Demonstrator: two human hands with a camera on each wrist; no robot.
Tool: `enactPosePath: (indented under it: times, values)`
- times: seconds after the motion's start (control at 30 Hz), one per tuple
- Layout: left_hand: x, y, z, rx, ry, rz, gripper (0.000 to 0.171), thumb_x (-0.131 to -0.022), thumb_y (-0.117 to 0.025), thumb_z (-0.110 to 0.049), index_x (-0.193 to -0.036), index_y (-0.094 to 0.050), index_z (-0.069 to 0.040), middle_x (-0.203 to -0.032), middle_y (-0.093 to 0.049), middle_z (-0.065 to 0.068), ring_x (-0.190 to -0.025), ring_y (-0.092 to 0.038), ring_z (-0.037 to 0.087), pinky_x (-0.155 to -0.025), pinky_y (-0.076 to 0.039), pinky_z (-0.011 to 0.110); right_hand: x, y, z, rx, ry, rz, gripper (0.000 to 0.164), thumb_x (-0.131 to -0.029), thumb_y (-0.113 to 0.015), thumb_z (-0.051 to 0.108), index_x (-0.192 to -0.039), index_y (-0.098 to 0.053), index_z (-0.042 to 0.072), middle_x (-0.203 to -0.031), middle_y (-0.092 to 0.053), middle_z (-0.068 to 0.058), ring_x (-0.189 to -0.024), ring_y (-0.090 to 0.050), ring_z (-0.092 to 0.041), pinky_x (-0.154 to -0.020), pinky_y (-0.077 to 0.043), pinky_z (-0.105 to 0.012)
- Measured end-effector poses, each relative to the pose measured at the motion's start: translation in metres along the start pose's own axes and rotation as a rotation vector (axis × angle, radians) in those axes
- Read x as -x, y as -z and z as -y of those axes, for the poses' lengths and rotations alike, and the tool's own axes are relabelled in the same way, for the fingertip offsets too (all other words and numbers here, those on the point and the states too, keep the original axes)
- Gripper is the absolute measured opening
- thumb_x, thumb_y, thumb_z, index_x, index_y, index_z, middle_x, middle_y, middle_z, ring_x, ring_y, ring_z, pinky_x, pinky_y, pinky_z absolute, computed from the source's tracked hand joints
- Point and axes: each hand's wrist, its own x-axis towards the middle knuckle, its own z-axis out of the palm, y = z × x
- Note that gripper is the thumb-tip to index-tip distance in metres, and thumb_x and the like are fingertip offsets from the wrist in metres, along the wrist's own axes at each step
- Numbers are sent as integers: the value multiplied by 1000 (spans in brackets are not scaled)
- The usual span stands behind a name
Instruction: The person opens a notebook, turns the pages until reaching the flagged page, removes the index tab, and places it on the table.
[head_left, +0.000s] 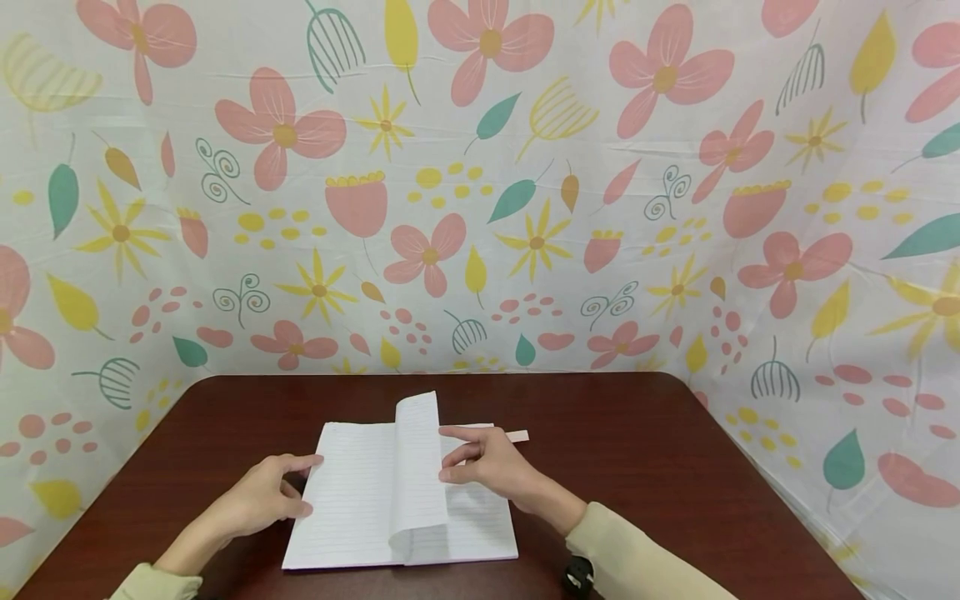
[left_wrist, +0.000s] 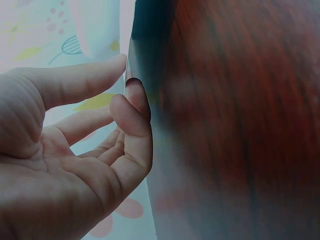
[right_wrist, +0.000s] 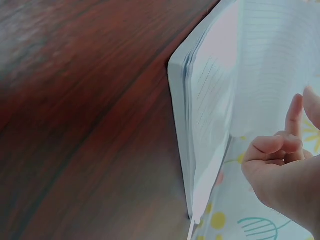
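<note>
The white, ruled notebook (head_left: 345, 500) lies open, one curved page (head_left: 418, 467) raised. Left fingers (head_left: 302, 462) pinch its left margin; right fingers (head_left: 461, 432) meet the page (pinching or not, one cannot tell).

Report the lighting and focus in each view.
Head view: bright, fairly even light, with a soft shadow below the raised page; left wrist view: the tabletop smeared and out of focus; right wrist view: a pale sheen at the picture's upper left, faint lines in the notebook.

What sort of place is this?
Maybe a little desk corner for reading or writing: there's a dark table, an open lined notebook on it, and flowery cloth hanging around.
</note>
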Motion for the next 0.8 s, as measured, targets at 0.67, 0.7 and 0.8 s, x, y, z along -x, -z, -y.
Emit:
enactPosePath:
  times: [0.67, 0.7, 0.8]
  values:
    - [0, -1, -1, -1, 2, -5, 69, -82, -82, 7, -143, -53, 17, -121, -59, 23, -79, -68, 26, -63, -56, 36, -17, -30, 1, -37, 10, 21, 68, -87, -83, 3, -150, -58, 3, -94, -78, -10, -86, -75, -17, -88, -51, -29]
    - [0, -1, -1, 0, 2, -5, 69, -82, -82, 7, -143, -52, 17, -121, -59, 23, -79, -68, 26, -63, -56, 36, -18, -31, 1, -34, 8, 18, 68, -87, -83, 3, -150, -58, 3, -94, -78, -10, -85, -75, -17, -88, -51, -28]
    - [0, 0, -2, 1, 2, -6, 69, -82, -82, 7, -143, -53, 17, -121, -59, 23, -79, -68, 25, -63, -55, 35, -20, -36, 1, -32, 5, 12, 68, -86, -84, 2, -149, -59, 3, -93, -79, -10, -85, -75, -16, -86, -50, -27]
